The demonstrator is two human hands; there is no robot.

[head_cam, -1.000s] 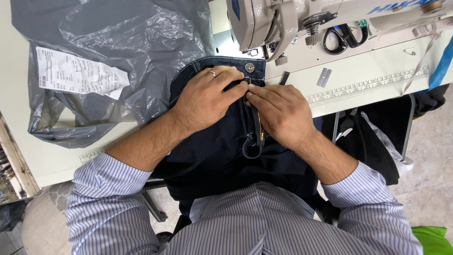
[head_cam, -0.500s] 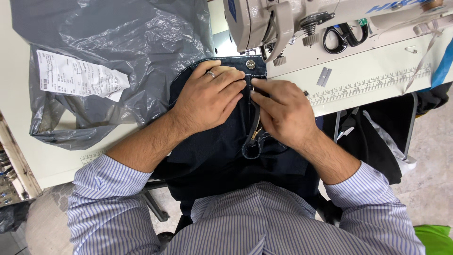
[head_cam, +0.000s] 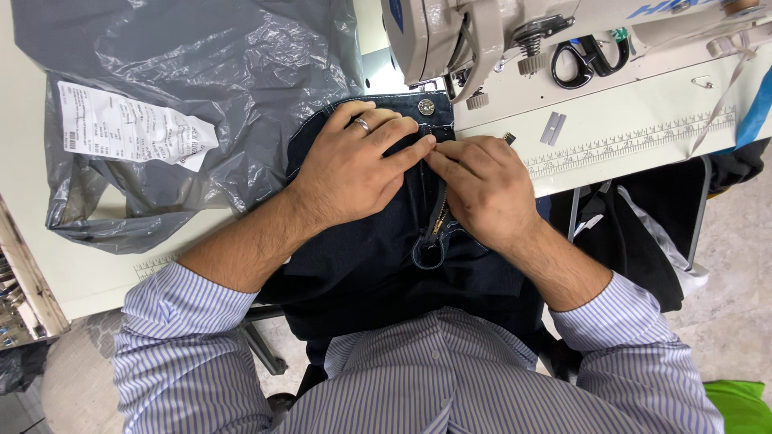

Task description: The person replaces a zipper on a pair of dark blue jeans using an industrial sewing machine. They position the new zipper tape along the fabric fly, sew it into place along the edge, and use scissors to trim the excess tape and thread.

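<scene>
a crumpled grey plastic bag [head_cam: 201,88] with a white paper slip [head_cam: 133,124] lies on the left part of the white counter [head_cam: 48,265]. just right of it, dark blue denim trousers [head_cam: 378,265] hang over the counter's front edge into the person's lap. the left hand [head_cam: 354,165], with a ring, presses flat on the cloth, fingers together. the right hand [head_cam: 482,189] touches it fingertip to fingertip, pinching the fly beside the brass zipper [head_cam: 438,217]. a cream sewing machine [head_cam: 498,40] stands at the back edge, black-handled scissors [head_cam: 587,56] on it.
</scene>
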